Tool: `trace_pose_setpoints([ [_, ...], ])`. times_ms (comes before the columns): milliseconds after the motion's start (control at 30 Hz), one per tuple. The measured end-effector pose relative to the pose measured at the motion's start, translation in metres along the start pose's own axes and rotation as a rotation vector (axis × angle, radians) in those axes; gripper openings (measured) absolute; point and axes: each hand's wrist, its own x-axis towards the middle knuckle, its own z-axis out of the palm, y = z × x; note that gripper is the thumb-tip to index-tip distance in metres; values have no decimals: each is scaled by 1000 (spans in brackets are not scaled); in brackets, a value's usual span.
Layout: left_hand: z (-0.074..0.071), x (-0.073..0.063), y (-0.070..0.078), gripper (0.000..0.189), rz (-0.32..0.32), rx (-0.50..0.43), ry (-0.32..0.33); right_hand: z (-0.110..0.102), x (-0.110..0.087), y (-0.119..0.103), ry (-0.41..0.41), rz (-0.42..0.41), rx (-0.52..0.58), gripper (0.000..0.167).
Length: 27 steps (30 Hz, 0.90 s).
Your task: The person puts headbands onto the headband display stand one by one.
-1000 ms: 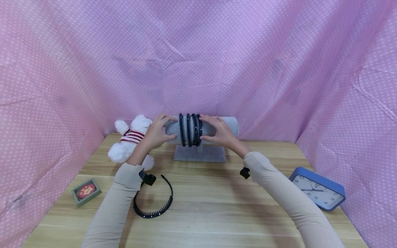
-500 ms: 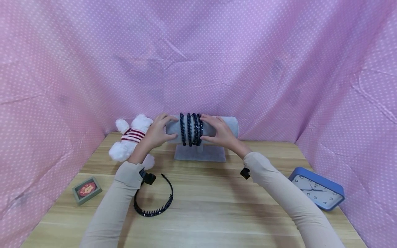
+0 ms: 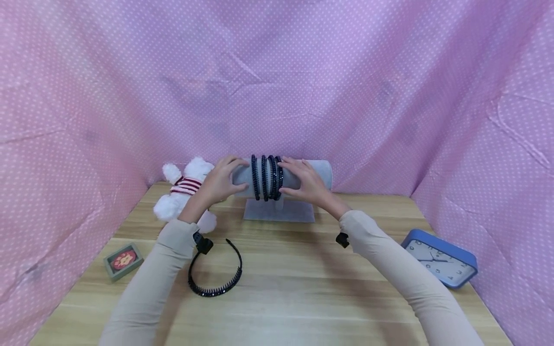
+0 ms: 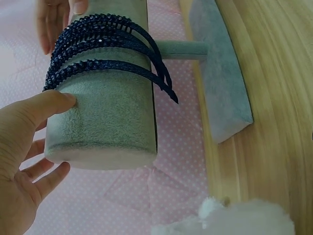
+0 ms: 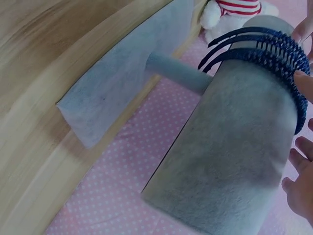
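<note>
Several black beaded headbands (image 3: pixel 264 178) with comb teeth hang side by side around the grey roll of a T-shaped display stand (image 3: pixel 278 211). My left hand (image 3: pixel 220 181) curves around the roll's left end, its thumb (image 4: pixel 63 100) on the grey cloth close to the nearest headband. From the other side my right hand (image 3: pixel 308 185) curves around the roll. Its index finger and thumb meet the rightmost headband. In the right wrist view, a fingertip (image 5: pixel 304 83) lies against the beads. Another toothed headband (image 3: pixel 215 291) lies on the table below my left wrist.
A white plush toy (image 3: pixel 183 190) in a striped top sits behind my left forearm. A small green frame (image 3: pixel 123 261) with a red paw picture lies at the left. At the right stands a blue clock (image 3: pixel 441 257). A pink dotted cloth (image 3: pixel 277 81) surrounds the wooden table (image 3: pixel 294 298).
The head view has shifted slightly. My hands keep almost the same place on the roll, and the headbands on it show no clear movement.
</note>
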Motion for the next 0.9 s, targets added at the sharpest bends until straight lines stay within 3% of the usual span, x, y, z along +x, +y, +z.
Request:
trace_pose_setpoints([
  [233,4,0,-3,57,36,22,41,7,-7,-18,65,-194,-51,64],
  [500,6,1,-3,58,55,17,42,26,-30,-56,3,-324,-3,55],
  [633,6,1,-5,57,48,-4,41,39,-39,-72,-96,-357,-5,52],
  [900,6,0,-7,55,30,-14,38,69,-54,-96,-401,-450,-65,56],
])
